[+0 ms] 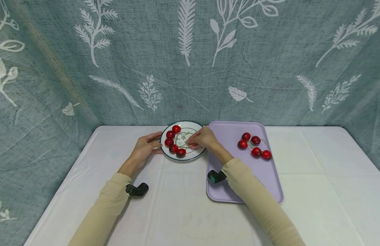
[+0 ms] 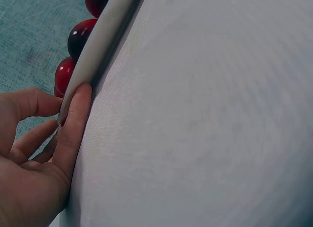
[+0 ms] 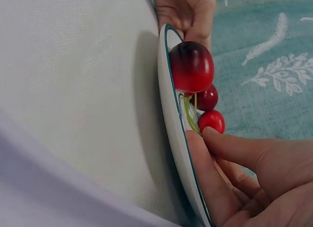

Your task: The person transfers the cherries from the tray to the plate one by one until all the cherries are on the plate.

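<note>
A white plate (image 1: 190, 125) with a dark green rim stands near the back of the table, with several red cherries (image 1: 169, 142) in a curve along its left side. My left hand (image 1: 142, 147) holds the plate's left edge, thumb on the upper side and a finger beneath, as the left wrist view shows. Over the plate's right side, my right hand (image 1: 203, 138) pinches thin green cherry stems (image 3: 190, 114) between thumb and index finger. The nearest cherry (image 3: 193, 68), dark red on top, lies by the far rim in the right wrist view.
Right of the plate lies a lilac tray (image 1: 229, 191), with several more stemmed cherries (image 1: 256, 152) on its upper right part. My right forearm crosses the tray. A white cloth (image 1: 165, 212) covers the table, and a patterned green curtain (image 1: 165, 51) hangs behind it.
</note>
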`<control>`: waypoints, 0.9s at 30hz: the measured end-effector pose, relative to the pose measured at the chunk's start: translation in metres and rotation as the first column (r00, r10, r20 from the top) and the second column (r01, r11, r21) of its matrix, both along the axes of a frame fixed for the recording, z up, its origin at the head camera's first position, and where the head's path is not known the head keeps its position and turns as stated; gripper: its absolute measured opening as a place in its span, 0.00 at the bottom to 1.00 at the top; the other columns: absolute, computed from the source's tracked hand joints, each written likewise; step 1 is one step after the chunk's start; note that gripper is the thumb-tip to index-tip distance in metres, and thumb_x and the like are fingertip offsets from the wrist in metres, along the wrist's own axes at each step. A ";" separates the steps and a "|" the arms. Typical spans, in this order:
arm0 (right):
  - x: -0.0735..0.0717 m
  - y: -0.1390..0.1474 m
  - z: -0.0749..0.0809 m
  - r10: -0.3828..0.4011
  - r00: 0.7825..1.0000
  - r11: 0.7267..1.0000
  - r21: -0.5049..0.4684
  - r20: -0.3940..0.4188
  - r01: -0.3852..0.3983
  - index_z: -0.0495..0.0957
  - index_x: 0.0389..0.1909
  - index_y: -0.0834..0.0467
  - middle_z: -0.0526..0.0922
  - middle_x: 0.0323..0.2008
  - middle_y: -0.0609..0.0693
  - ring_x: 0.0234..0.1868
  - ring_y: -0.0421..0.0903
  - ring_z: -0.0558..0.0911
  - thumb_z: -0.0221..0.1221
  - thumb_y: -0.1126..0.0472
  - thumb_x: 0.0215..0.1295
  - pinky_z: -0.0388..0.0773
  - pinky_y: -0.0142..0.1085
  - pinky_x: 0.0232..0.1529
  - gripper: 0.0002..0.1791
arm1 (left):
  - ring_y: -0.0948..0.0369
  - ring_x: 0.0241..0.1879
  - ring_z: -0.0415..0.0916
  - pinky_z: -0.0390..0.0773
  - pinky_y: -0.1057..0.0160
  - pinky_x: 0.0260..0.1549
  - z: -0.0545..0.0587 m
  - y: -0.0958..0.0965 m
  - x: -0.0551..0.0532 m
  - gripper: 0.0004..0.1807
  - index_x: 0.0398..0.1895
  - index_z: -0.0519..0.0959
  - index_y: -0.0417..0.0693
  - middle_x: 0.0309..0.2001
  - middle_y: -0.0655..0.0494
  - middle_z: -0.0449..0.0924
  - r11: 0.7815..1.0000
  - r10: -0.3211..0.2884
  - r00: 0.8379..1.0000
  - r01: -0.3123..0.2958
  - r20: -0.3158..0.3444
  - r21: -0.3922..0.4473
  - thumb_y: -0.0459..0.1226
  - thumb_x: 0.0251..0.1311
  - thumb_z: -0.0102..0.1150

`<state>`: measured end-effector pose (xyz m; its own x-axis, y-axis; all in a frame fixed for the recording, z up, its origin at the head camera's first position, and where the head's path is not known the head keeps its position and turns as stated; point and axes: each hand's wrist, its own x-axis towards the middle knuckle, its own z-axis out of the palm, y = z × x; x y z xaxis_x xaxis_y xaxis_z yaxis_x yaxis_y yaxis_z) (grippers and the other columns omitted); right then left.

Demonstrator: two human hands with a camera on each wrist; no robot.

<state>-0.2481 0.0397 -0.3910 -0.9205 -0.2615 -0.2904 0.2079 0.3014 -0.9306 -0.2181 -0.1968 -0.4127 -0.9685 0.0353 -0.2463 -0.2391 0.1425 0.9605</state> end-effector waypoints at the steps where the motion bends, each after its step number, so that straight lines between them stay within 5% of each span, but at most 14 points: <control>1: 0.001 0.000 0.000 0.000 1.000 1.000 0.004 -0.004 0.000 0.84 0.37 0.73 0.84 0.20 0.53 0.17 0.37 0.81 0.65 0.70 0.59 0.84 0.28 0.25 0.09 | 0.54 0.52 0.75 0.86 0.66 0.38 0.000 0.000 0.000 0.32 0.72 0.63 0.40 0.70 0.41 0.62 1.000 0.000 1.000 0.000 -0.001 -0.001 0.23 0.62 0.48; 12: -0.001 0.006 0.004 0.025 0.999 0.999 0.022 -0.022 -0.025 0.85 0.35 0.73 0.85 0.21 0.55 0.18 0.39 0.82 0.67 0.69 0.58 0.85 0.30 0.26 0.09 | 0.52 0.54 0.74 0.86 0.65 0.39 0.000 0.002 -0.001 0.33 0.72 0.63 0.42 0.71 0.44 0.62 0.999 0.013 1.000 -0.013 0.001 -0.030 0.24 0.62 0.49; 22: -0.014 0.031 0.030 0.125 0.991 0.992 0.025 -0.044 -0.124 0.83 0.43 0.73 0.86 0.35 0.63 0.24 0.40 0.84 0.63 0.67 0.63 0.85 0.46 0.46 0.12 | 0.50 0.58 0.72 0.86 0.66 0.39 0.000 0.000 -0.001 0.33 0.72 0.63 0.41 0.71 0.42 0.61 1.000 0.012 1.000 -0.012 -0.007 -0.021 0.24 0.62 0.48; 27: -0.015 0.045 0.040 0.157 0.987 0.987 0.038 -0.029 -0.156 0.81 0.48 0.74 0.86 0.32 0.60 0.25 0.40 0.84 0.62 0.66 0.65 0.84 0.48 0.49 0.16 | 0.51 0.56 0.73 0.86 0.65 0.38 -0.001 0.001 -0.001 0.33 0.72 0.63 0.41 0.71 0.42 0.62 1.000 0.010 1.000 -0.010 -0.003 -0.020 0.24 0.61 0.48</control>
